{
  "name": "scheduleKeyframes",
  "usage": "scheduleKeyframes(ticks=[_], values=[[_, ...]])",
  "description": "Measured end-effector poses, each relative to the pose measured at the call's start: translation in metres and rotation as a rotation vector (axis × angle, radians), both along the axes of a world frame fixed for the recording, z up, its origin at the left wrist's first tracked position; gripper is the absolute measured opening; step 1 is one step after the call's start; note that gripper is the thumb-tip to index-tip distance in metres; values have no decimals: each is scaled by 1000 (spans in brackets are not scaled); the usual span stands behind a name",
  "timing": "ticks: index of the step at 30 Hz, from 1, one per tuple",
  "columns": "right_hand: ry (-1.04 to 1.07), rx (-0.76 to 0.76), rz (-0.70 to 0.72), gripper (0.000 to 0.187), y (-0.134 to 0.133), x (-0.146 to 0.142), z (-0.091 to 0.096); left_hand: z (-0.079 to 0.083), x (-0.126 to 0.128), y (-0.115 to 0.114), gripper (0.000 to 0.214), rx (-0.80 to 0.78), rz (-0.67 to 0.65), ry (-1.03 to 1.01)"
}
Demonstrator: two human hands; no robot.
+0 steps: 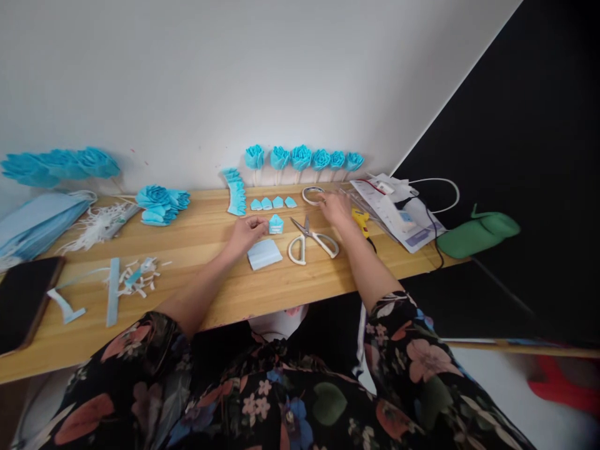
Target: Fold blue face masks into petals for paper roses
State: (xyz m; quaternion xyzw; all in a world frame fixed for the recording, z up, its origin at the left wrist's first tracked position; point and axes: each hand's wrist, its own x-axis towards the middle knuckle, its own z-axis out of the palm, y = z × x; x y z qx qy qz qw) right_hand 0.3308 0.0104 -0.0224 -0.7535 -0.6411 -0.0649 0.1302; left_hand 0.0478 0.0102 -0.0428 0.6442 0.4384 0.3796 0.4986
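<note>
My left hand (248, 232) is low over the table, its fingers closed together at the left edge of a small blue folded petal piece (276, 225). Just in front of that hand lies a pale blue rectangular sheet (265, 254). My right hand (336, 206) reaches to a roll of tape (305, 196), with its fingertips on the right side of the ring. Between my hands, scissors (307, 235) with white handles lie with their blades apart. Behind the petal piece, several small blue pointed pieces (278, 202) form a row beside a fringed blue strip (235, 191).
Several blue flowers on sticks (300, 157) lean against the wall; more blue flowers (157, 203) lie left. A yellow glue gun (360, 220), packaging (405, 215) and green bottle (478, 234) are right. Face masks (37, 222), scraps (140, 276) and a phone (28, 300) occupy the left.
</note>
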Motion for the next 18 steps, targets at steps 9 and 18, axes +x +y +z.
scheduleKeyframes(ticks=[9,18], values=[[-9,-161,142,25,31,20,2,-5,-10,6,35,382,147,66],[91,-113,281,21,30,37,-5,24,1,-11,25,439,33,78]])
